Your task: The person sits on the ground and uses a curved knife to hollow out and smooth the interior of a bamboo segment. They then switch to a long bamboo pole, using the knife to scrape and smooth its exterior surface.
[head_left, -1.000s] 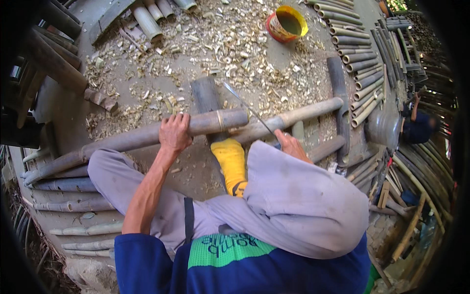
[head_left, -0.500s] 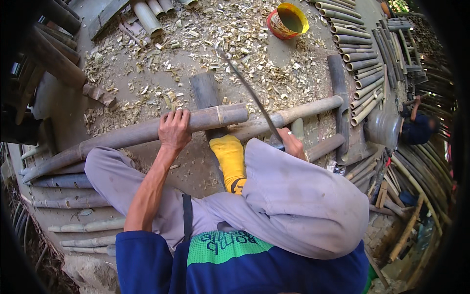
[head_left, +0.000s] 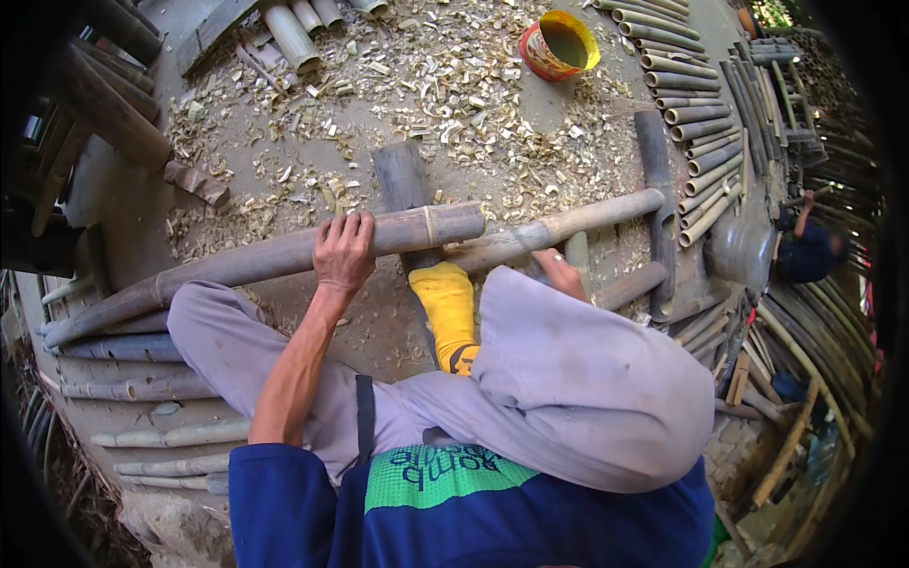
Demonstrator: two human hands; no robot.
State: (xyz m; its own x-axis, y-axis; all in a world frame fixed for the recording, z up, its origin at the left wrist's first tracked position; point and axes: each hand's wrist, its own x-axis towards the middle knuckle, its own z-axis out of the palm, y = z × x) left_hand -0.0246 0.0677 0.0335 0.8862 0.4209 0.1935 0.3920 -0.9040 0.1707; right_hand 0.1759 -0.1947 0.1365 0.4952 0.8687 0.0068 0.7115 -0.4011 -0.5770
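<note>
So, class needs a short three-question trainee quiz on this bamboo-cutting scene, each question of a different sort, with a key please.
1. True or false: the left hand grips the long bamboo pole from above.
2. Multiple choice: what rests under the pole as a support? A) a metal vice B) a short dark log C) a plastic crate
3. Fill in: the foot beside the pole wears a ____ boot.

Key
1. True; the fingers wrap over the pole.
2. B; the log lies crosswise beneath the pole.
3. Yellow. The right hand is partly hidden behind the knee, so whether it holds anything cannot be told.
</note>
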